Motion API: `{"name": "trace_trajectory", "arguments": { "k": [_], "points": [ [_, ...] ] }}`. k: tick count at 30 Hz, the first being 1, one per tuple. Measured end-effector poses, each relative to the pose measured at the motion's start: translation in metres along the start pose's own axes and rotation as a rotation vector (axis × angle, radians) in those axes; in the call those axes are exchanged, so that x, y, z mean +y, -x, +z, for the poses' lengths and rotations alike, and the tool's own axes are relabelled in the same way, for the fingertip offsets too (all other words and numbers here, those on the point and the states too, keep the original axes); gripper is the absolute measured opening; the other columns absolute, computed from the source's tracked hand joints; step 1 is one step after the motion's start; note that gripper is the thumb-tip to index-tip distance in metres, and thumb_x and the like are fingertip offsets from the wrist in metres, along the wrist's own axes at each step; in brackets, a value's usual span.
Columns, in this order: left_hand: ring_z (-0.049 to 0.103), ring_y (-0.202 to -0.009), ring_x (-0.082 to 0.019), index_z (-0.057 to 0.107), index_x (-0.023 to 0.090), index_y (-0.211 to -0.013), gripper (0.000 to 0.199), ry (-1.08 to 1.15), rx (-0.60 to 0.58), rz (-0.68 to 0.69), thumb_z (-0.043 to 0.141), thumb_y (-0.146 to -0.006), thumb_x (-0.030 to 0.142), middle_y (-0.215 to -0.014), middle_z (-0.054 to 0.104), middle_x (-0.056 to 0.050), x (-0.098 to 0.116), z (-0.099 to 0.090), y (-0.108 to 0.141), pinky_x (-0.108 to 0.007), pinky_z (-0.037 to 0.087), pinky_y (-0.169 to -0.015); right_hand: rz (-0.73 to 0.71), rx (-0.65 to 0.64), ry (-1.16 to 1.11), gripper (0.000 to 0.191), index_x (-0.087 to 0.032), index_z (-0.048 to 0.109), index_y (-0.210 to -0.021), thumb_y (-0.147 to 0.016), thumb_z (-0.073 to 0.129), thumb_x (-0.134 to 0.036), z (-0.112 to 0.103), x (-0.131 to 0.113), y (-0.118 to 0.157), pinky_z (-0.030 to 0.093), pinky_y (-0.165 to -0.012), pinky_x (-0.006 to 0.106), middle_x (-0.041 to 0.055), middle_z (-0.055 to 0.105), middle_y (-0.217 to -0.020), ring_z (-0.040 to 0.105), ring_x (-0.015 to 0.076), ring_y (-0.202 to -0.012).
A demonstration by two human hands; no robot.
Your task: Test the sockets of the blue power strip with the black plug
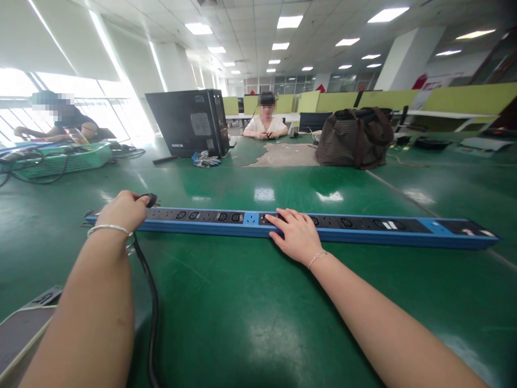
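Observation:
A long blue-and-black power strip (208, 217) lies crosswise on the green table, its row of sockets facing up. Above its left part, my left hand (128, 209) is closed around a black plug (151, 200), whose metal prongs point right, clear of the sockets. From beneath this hand a thick black cable (152, 302) runs down toward the bottom of the view. My right hand (297, 234) grips the strip near its middle, fingers across the top and thumb at the near side. Some sockets under it are hidden.
A black computer case (188, 123) stands at the back, with gloves (205, 159) beside it. Left is a green basket (64, 161) of cables; right, a brown bag (351, 139). One person (265, 126) sits opposite, another (67, 118) at far left. A grey object (24, 334) lies lower left.

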State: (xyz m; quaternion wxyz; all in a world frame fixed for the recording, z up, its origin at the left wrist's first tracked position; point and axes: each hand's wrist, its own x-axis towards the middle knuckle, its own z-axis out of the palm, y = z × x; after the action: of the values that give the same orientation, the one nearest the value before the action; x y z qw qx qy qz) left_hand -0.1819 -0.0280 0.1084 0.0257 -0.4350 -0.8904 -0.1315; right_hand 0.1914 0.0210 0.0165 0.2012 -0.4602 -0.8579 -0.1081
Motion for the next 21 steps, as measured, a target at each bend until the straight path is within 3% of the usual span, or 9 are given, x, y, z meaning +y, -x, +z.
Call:
{"name": "trace_trajectory", "arguments": {
  "k": [4, 10, 16, 21],
  "points": [
    [0.054, -0.110, -0.035, 0.055, 0.008, -0.111, 0.050, -0.002, -0.044, -0.118, 0.032, -0.084, 0.042, -0.117, 0.058, -0.024, -0.016, 0.008, -0.008, -0.042, 0.042, -0.087, 0.000, 0.004, 0.010, 0.041, -0.037, 0.051, -0.125, -0.085, 0.046, -0.044, 0.000, -0.001, 0.000, 0.029, -0.095, 0.041, 0.0019, 0.050, -0.133, 0.041, 0.0240, -0.119],
    [0.053, -0.112, -0.032, 0.048, 0.011, -0.123, 0.050, 0.095, 0.164, -0.265, 0.031, -0.085, 0.039, -0.122, 0.056, -0.020, -0.027, 0.002, -0.003, -0.043, 0.044, -0.086, -0.011, 0.006, 0.020, 0.041, -0.037, 0.052, -0.125, -0.085, 0.046, -0.044, 0.001, 0.000, 0.000, 0.029, -0.094, 0.041, 0.0019, 0.050, -0.133, 0.041, 0.0244, -0.119],
    [0.056, -0.109, -0.031, 0.054, 0.011, -0.116, 0.045, -0.026, 0.029, -0.175, 0.032, -0.085, 0.036, -0.118, 0.059, -0.020, -0.031, 0.018, -0.023, -0.040, 0.043, -0.086, -0.007, 0.007, 0.019, 0.041, -0.037, 0.052, -0.125, -0.085, 0.045, -0.044, 0.000, -0.001, -0.001, 0.030, -0.093, 0.041, 0.0024, 0.051, -0.132, 0.042, 0.0246, -0.118],
    [0.056, -0.106, -0.031, 0.055, 0.009, -0.114, 0.045, -0.123, -0.043, -0.167, 0.032, -0.085, 0.035, -0.117, 0.059, -0.022, -0.050, 0.022, -0.043, -0.039, 0.044, -0.083, -0.008, 0.006, 0.015, 0.041, -0.036, 0.052, -0.125, -0.085, 0.045, -0.044, 0.000, -0.001, -0.001, 0.029, -0.094, 0.041, 0.0023, 0.050, -0.133, 0.041, 0.0245, -0.119]
  ]
}}
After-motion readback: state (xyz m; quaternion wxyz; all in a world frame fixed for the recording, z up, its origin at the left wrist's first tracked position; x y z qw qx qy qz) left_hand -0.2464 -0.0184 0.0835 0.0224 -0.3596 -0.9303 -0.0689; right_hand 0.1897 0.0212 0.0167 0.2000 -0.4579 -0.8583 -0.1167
